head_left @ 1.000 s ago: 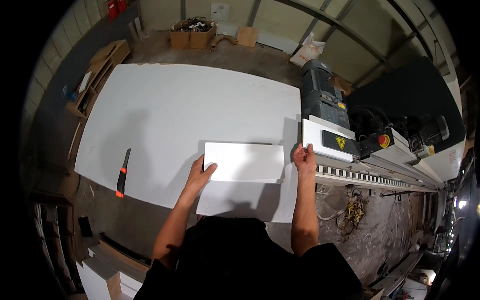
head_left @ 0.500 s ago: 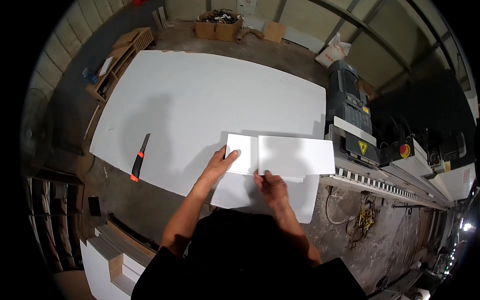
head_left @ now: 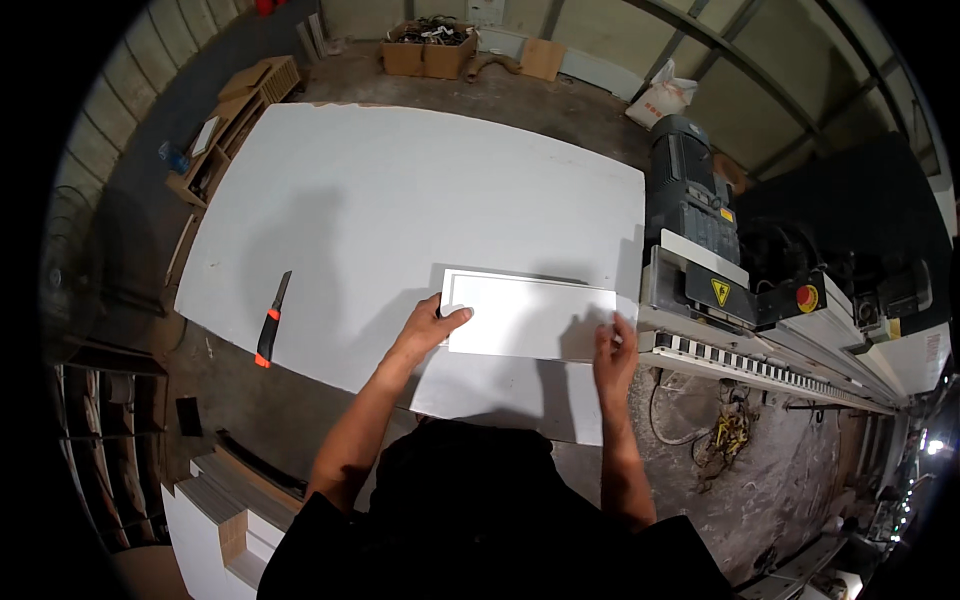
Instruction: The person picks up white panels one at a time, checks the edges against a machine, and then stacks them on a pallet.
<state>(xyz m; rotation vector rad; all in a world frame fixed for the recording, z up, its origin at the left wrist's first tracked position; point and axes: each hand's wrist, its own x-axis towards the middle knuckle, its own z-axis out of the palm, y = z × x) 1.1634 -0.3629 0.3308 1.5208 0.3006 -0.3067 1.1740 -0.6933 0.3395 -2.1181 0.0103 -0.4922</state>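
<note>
Two thin white rectangular boards point(head_left: 530, 318) lie one on top of the other, nearly lined up, with a sliver of the lower one showing at the left and far edges. My left hand point(head_left: 424, 328) grips their left end, thumb on top and fingers at the side. At the right end, my right hand point(head_left: 616, 352) has its thumb and fingers around the edge. Below the boards is the large white table surface point(head_left: 440, 180). A knife with a black and orange handle point(head_left: 269, 335) lies to the left, its blade pointing away from me.
On the right stands a machine with a dark motor point(head_left: 686, 170), a red stop button point(head_left: 807, 298) and a toothed rail point(head_left: 750, 366). A cardboard box point(head_left: 428, 58) sits beyond the table. Stacked panels point(head_left: 208, 490) stand at lower left, near a shelf rack point(head_left: 110, 440).
The upper board has slid left and now lies over the lower one instead of sticking out to the right. My right hand has moved from the near edge to the right end.
</note>
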